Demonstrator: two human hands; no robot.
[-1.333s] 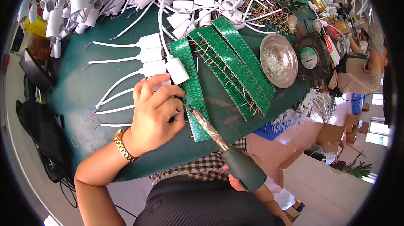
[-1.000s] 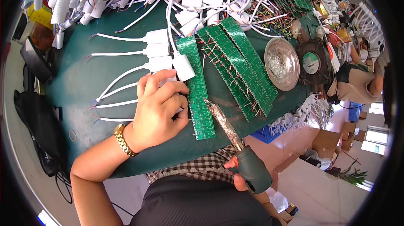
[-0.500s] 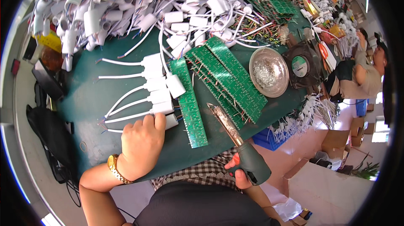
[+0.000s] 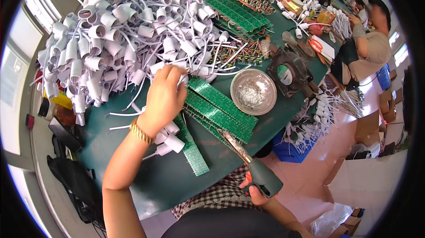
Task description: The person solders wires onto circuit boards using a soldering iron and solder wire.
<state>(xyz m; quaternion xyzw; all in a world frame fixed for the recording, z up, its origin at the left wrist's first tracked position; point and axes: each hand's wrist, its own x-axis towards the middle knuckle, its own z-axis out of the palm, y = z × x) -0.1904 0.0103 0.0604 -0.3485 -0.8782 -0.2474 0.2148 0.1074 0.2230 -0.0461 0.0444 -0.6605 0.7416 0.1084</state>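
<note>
Left grip (image 4: pixel 163 98) moved from beside green strip (image 4: pixel 191 150) to socket pile (image 4: pixel 144 31); fingers curled, cannot tell whether grasping. Tugging might topple it. Green strip on desk (image 4: pixel 146 185), boards (image 4: pixel 221 100) just right. Right grip (image 4: pixel 255 192) clenched round iron (image 4: pixel 265 178), tip (image 4: pixel 226 135) near boards (inattentive dip could scorch them).

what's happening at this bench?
A person's right hand grips a soldering iron, its tip in front of the stacked green circuit boards; whether it touches them isn't clear. The left hand is at the near edge of a big pile of white sockets; I can't tell if it holds one. Below it, a separate green strip lies on the table with a few white sockets at its left side.
</note>
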